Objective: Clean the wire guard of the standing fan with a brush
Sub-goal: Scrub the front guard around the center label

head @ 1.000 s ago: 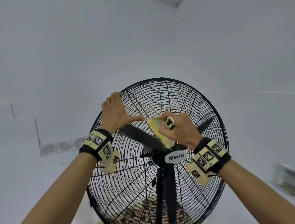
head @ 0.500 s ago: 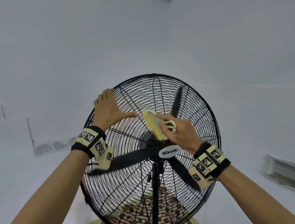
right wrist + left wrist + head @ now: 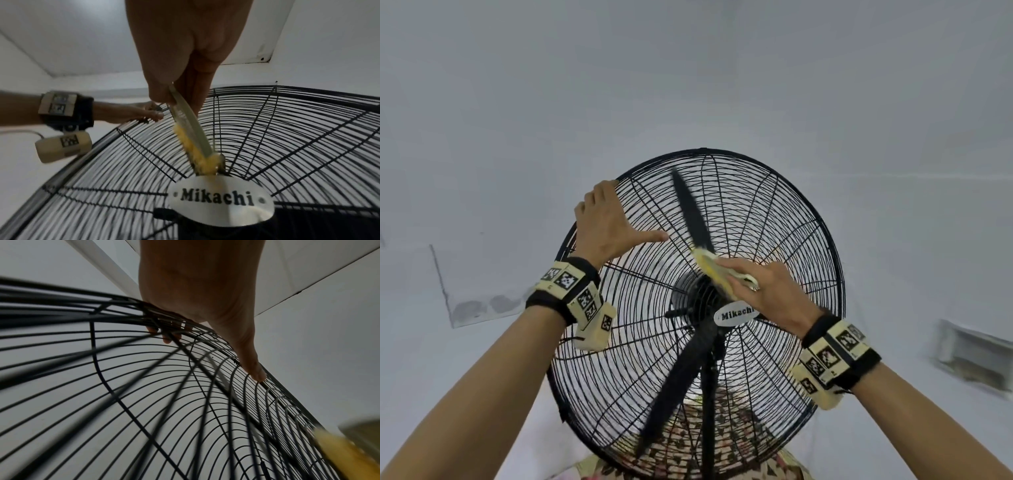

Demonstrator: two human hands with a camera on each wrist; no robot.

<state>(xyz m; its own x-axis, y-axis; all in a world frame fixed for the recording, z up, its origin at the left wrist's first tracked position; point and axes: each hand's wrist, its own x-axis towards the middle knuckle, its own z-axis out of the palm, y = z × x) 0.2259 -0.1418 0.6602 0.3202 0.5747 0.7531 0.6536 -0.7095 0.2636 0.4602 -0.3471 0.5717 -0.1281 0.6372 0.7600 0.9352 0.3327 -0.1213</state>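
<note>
gripping a yellow-bristled brush (image 3: 717, 272) in the right hand (image 3: 770, 291), bristles pressed on the wire guard (image 3: 774, 219) just above the mikachi badge (image 3: 736, 315). farther up-left, left hand (image 3: 606, 219) flat, fingers straight, bracing the guard's rim.

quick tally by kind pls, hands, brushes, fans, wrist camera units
hands: 2, left hand and right hand
brushes: 1, yellow brush
fans: 1, black standing fan
wrist camera units: 2
total: 6
</note>
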